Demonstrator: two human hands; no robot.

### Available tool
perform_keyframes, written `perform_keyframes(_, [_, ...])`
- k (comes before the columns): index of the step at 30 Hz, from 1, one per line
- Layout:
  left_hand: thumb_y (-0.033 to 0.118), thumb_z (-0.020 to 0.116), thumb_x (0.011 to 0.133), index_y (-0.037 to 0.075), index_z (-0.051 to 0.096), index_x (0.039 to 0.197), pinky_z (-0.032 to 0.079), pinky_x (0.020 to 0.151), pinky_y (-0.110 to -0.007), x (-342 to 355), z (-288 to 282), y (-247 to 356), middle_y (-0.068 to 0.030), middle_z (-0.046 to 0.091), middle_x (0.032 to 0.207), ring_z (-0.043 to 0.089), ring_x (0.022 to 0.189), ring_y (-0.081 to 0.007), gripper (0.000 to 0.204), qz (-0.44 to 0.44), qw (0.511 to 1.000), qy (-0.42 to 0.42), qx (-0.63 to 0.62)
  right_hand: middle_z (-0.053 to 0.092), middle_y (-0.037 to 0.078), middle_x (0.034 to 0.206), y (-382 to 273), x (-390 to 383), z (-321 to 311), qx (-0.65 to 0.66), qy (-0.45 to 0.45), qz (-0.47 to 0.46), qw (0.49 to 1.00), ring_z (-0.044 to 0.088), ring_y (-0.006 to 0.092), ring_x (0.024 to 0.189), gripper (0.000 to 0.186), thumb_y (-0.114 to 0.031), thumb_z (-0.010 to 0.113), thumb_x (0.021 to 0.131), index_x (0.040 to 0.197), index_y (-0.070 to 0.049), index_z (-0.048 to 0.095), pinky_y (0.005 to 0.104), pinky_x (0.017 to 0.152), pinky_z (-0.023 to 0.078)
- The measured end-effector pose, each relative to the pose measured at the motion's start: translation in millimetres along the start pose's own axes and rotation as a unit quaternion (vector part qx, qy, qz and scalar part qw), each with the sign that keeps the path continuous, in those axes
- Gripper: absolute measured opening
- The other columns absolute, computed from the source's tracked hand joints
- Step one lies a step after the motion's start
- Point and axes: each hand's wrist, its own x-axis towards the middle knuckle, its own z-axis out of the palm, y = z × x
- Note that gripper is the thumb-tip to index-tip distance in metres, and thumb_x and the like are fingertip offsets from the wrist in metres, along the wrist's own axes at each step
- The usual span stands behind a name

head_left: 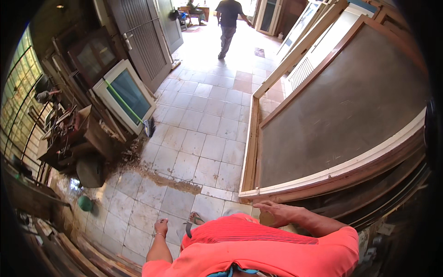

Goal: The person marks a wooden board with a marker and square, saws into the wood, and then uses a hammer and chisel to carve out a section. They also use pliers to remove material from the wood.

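My left hand [161,227] hangs at my side over the tiled floor, its fingers curled in, with nothing visible in them. A thin bracelet circles that wrist. In front of my body my right hand [277,213] has its fingers stretched out to the left and holds nothing that I can see. It is close to the lower corner of a large wooden frame [295,193]; whether it touches the wood I cannot tell. A dark, dusty panel [341,111] with a brown wooden edge leans inside that frame.
Tiled floor [189,141] runs ahead toward a bright doorway, where a person [228,27] walks. On the left are a grey door [143,41], a white-framed window [131,94], a green-handled broom [122,99], a cluttered workbench [74,134] and a green ball-like object [85,203]. Planks [69,254] lie lower left.
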Motion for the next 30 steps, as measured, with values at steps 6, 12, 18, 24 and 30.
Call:
perform_keyframes(6, [0.022, 0.078, 0.087, -0.003, 0.075, 0.098, 0.052, 0.071, -0.032, 83.4, -7.5, 69.5, -0.0104, 0.073, 0.085, 0.064, 0.075, -0.0167, 0.027, 0.014, 0.998, -0.06, -0.001, 0.029, 0.024, 0.159, -31.2, 22.1, -19.5, 0.034, -0.074, 0.09, 0.993, 0.04, 0.0418, 0.143, 0.117, -0.045, 0.089, 0.072, 0.162, -0.018, 0.02, 0.0465, 0.119, 0.038])
perform_keyframes(12, [0.024, 0.079, 0.087, -0.002, 0.076, 0.094, 0.051, 0.071, -0.032, 126.4, 22.9, 98.5, -0.0073, 0.072, 0.081, 0.061, 0.076, -0.0151, 0.026, 0.0, 0.992, -0.124, -0.007, 0.039, 0.023, 0.154, -26.7, 85.7, -5.4, 0.026, 0.156, -0.075, 0.985, 0.048, 0.0414, 0.136, 0.087, -0.025, 0.083, 0.08, 0.154, -0.016, 0.038, 0.0476, 0.112, 0.044])
perform_keyframes(18, [0.027, 0.079, 0.087, -0.001, 0.077, 0.093, 0.052, 0.077, -0.035, 165.2, 42.7, 124.5, -0.0088, 0.073, 0.084, 0.062, 0.078, -0.0173, 0.029, -0.057, 0.987, -0.15, 0.018, 0.04, 0.023, 0.153, 8.2, 113.0, -26.1, 0.045, 0.208, -0.053, 0.976, 0.048, 0.0396, 0.136, 0.094, -0.032, 0.085, 0.08, 0.157, -0.017, 0.034, 0.0466, 0.114, 0.043])
perform_keyframes(24, [0.027, 0.079, 0.087, 0.001, 0.078, 0.096, 0.053, 0.078, -0.035, 196.1, 67.1, 172.9, -0.0102, 0.075, 0.087, 0.064, 0.079, -0.0175, 0.028, -0.035, 0.987, -0.148, 0.053, 0.034, 0.023, 0.158, 17.7, 91.2, -86.4, 0.082, 0.062, 0.062, 0.993, 0.044, 0.0388, 0.141, 0.111, -0.043, 0.088, 0.077, 0.162, -0.018, 0.021, 0.0471, 0.116, 0.041])
perform_keyframes(30, [0.029, 0.078, 0.087, -0.001, 0.077, 0.097, 0.053, 0.078, -0.032, 233.9, 99.1, 231.0, -0.0123, 0.077, 0.092, 0.068, 0.084, -0.0168, 0.032, 0.038, 0.983, -0.173, 0.05, 0.035, 0.019, 0.158, 5.8, 126.0, -88.8, 0.119, 0.112, -0.023, 0.986, 0.042, 0.038, 0.143, 0.098, -0.042, 0.082, 0.083, 0.161, -0.018, 0.027, 0.0468, 0.117, 0.04])
